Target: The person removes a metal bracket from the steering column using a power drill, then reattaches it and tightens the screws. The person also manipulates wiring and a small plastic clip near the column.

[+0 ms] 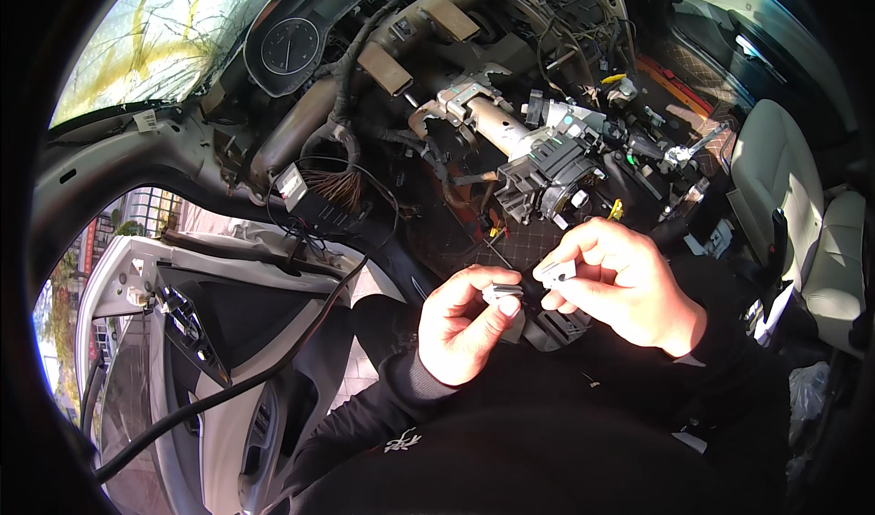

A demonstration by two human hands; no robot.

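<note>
My left hand [456, 328] pinches a small silver-and-dark piece [502, 292] between thumb and fingers. Close by on the right, my right hand [633, 287] is closed on a small pale grey piece [559, 274], held by thumb and fingertips. The two pieces are apart, with a narrow gap between them, and too small for me to name their kind. Just beyond both hands lies the steering column [501, 128], with a black switch housing [556, 169] at its near end. Below the hands is a dark ribbed part [558, 325], partly hidden by them.
The dashboard is stripped to its metal crossbeam [305, 123], with an instrument cluster [292, 46] and a wiring harness [342, 87]. An open door [237, 333] stands at the left, crossed by a thick black cable [219, 401]. A pale seat [779, 169] is at the right.
</note>
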